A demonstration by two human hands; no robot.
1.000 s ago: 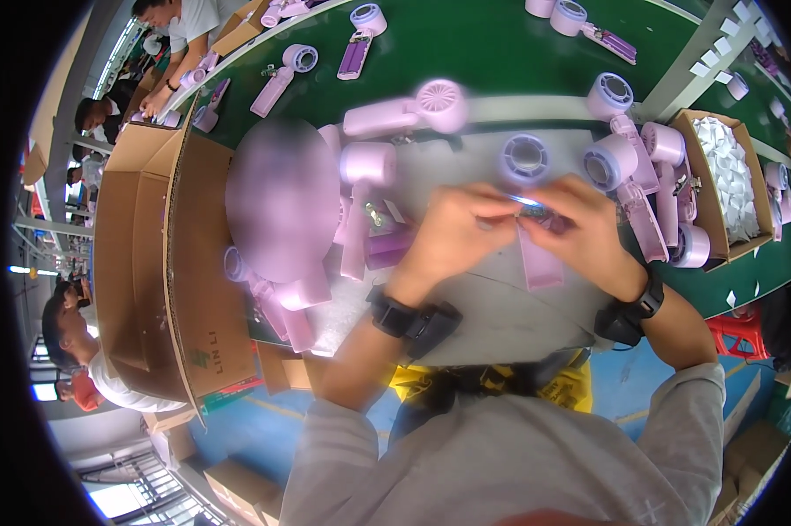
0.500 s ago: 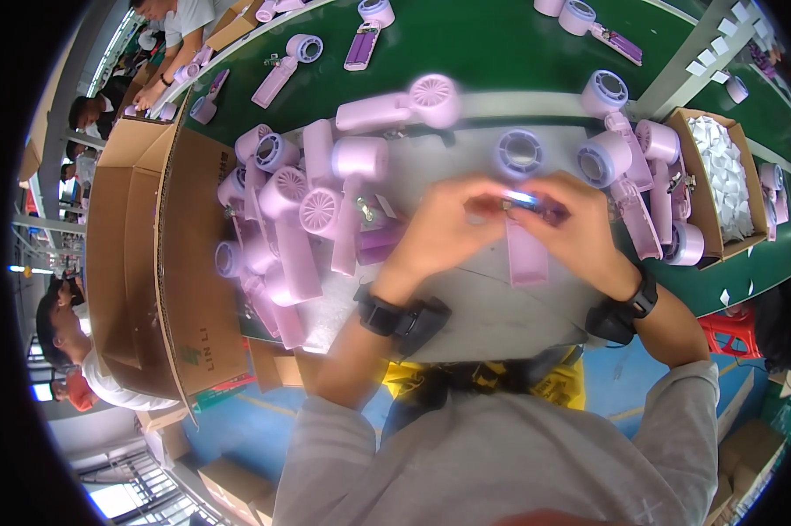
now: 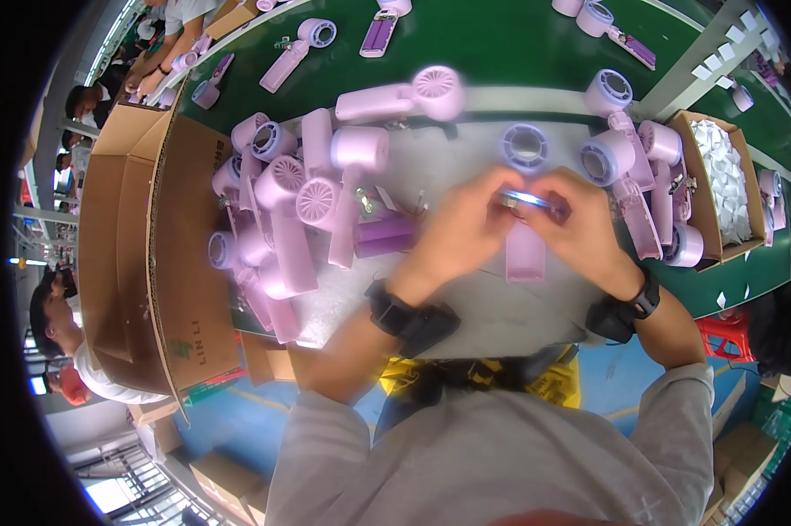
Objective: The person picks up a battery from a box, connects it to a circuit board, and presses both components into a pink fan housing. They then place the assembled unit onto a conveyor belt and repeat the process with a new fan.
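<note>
My left hand (image 3: pixel 474 215) and my right hand (image 3: pixel 575 219) meet in front of me, fingers closed on a small flat part (image 3: pixel 525 198) that shines bluish white. It looks like a small circuit board, but blur and my fingers hide its details. Right under them lies a pink handheld fan body (image 3: pixel 525 256), its ringed head (image 3: pixel 525 147) beyond my fingertips and its open handle toward me. The hands cover its neck. Left of my left hand are a purple handle piece (image 3: pixel 385 237) and a small green circuit board (image 3: pixel 364 202).
Pink fan bodies (image 3: pixel 281 182) pile up on the left, beside a tall cardboard box (image 3: pixel 198 263). More fan parts (image 3: pixel 608 159) lie at right, near a carton of white pieces (image 3: pixel 720 180). Further fans (image 3: pixel 317 33) rest on the green belt. Co-workers sit at far left.
The glowing part has tilted, showing a longer bright edge between my fingers. My left hand has shifted slightly right. The fans on the green belt have moved a little to the right.
</note>
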